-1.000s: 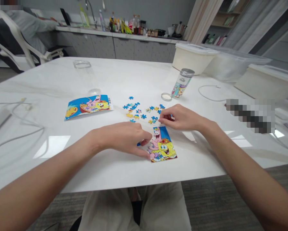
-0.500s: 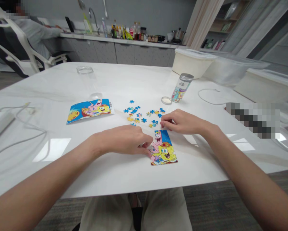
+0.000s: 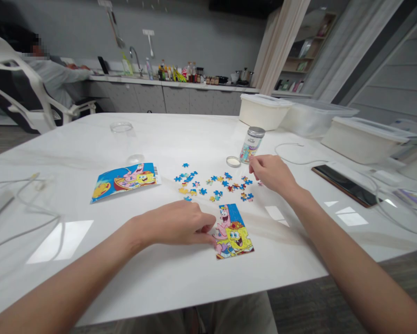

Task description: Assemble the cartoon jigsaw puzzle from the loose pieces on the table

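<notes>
A partly assembled jigsaw puzzle (image 3: 235, 234) showing a yellow square cartoon character and a pink one lies near the table's front edge. At its left edge, my left hand (image 3: 184, 223) has curled fingers, with a fingertip pressed on the border. My right hand (image 3: 271, 172) hovers over the right side of the loose jigsaw pieces (image 3: 213, 185), close to a printed jar with a metal lid (image 3: 252, 144). Its fingers are pinched together, and whatever lies between them is hidden. To the left rests a bent picture sheet (image 3: 127, 182) with the same characters.
A metal-rimmed lid (image 3: 233, 161) lies beside the printed jar. A clear jar (image 3: 123, 139) stands back left. Lidded storage boxes (image 3: 264, 111), a phone (image 3: 346, 185) and white cables (image 3: 400, 225) occupy the right. More cable (image 3: 27, 218) lies left. A person (image 3: 51, 76) sits beyond.
My right hand has moved away from the puzzle's top, up and right toward the printed jar, uncovering more loose pieces. My left hand stays at the puzzle's edge. The camera view has tilted up.
</notes>
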A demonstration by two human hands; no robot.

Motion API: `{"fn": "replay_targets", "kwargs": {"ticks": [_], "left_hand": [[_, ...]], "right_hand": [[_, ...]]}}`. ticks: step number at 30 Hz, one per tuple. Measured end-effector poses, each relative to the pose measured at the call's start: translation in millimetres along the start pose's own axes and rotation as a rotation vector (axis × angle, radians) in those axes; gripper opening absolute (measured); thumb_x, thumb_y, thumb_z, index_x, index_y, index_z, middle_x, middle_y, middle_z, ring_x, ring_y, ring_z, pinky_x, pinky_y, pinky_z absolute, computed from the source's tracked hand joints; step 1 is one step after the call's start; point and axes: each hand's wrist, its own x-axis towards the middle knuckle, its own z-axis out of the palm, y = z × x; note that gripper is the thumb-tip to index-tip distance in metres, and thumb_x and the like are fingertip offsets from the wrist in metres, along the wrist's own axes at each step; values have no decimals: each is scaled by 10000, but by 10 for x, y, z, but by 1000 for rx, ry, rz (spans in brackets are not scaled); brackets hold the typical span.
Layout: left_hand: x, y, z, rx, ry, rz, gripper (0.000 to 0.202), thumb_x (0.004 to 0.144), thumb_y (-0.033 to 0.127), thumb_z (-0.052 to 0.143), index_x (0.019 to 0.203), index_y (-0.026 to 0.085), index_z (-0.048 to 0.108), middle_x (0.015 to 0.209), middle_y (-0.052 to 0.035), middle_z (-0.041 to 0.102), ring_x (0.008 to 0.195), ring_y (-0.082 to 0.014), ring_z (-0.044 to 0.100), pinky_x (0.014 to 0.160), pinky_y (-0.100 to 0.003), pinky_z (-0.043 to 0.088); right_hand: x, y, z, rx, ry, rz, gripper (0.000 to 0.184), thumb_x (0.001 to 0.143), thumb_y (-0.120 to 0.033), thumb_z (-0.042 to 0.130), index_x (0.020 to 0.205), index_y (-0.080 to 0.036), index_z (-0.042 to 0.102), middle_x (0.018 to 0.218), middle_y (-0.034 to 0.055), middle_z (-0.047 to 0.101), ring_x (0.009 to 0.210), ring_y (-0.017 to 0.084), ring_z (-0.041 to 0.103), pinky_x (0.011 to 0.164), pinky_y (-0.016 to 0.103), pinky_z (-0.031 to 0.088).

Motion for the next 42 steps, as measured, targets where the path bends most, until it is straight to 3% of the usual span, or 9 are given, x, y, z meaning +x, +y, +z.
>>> {"fn": "replay_targets", "kwargs": {"ticks": [3, 8, 11, 16, 26, 32, 35, 42], "left_hand": [[-2, -11, -3, 126, 9, -18, 319, 964, 441, 467, 798, 199, 593, 573, 10, 562, 501, -124, 472, 478, -262, 251], [2, -130, 21, 332, 85, -141, 279, 1000, 329, 331, 1119, 152, 511, 589, -9, 607, 522, -158, 555, 488, -275, 275], [-12, -240, 17, 395, 72, -231, 279, 976, 227, 286, 1150, 135, 484, 639, -53, 650, 537, -179, 597, 499, -284, 321], [-56, -298, -47, 493, 1, -306, 308, 956, 238, 314, 1163, 123, 511, 653, -89, 662, 540, -221, 607, 489, -303, 321], [-52, -223, -117, 419, -36, -327, 335, 974, 283, 319, 883, 182, 625, 693, -88, 662, 588, -208, 602, 513, -309, 311], [-128, -176, -156, 390, -24, -330, 376, 914, 307, 357, 712, 176, 645, 627, -105, 629, 528, -214, 562, 482, -321, 302], [-160, -124, -173, 353, -75, -320, 362, 870, 308, 396, 623, 177, 626, 608, -106, 623, 500, -211, 537, 485, -331, 329], [-197, -42, -180, 250, -155, -346, 379, 875, 379, 410, 626, 178, 613, 634, -114, 627, 542, -226, 560, 534, -359, 413]], "right_hand": [[15, 14, -39, -31, 13, 34, 417, 931, -346, 359, 672, -186, 646, 667, 55, 682, 626, 174, 601, 582, 263, 339], [50, 63, -45, -131, 17, 74, 286, 848, -234, 395, 812, -204, 677, 839, 77, 720, 794, 229, 639, 623, 279, 371], [71, 127, -11, -222, -87, 86, 303, 813, -217, 411, 950, -206, 680, 976, 98, 721, 896, 260, 646, 663, 296, 398], [80, 239, 32, -290, -270, 97, 351, 796, -236, 422, 999, -150, 695, 1125, 172, 678, 965, 303, 643, 691, 328, 436], [91, 262, 89, -284, -313, 56, 336, 821, -235, 410, 1019, -161, 671, 1106, 149, 699, 982, 302, 647, 706, 319, 438], [83, 245, 91, -280, -315, 38, 334, 831, -224, 408, 1033, -153, 664, 1106, 155, 696, 976, 292, 646, 705, 309, 428], [78, 239, 89, -270, -315, 25, 322, 830, -220, 412, 1013, -158, 670, 1096, 147, 701, 951, 278, 651, 687, 295, 425], [83, 249, 91, -239, -314, 7, 295, 821, -201, 419, 953, -165, 680, 1057, 126, 716, 909, 254, 653, 681, 280, 422]]}}
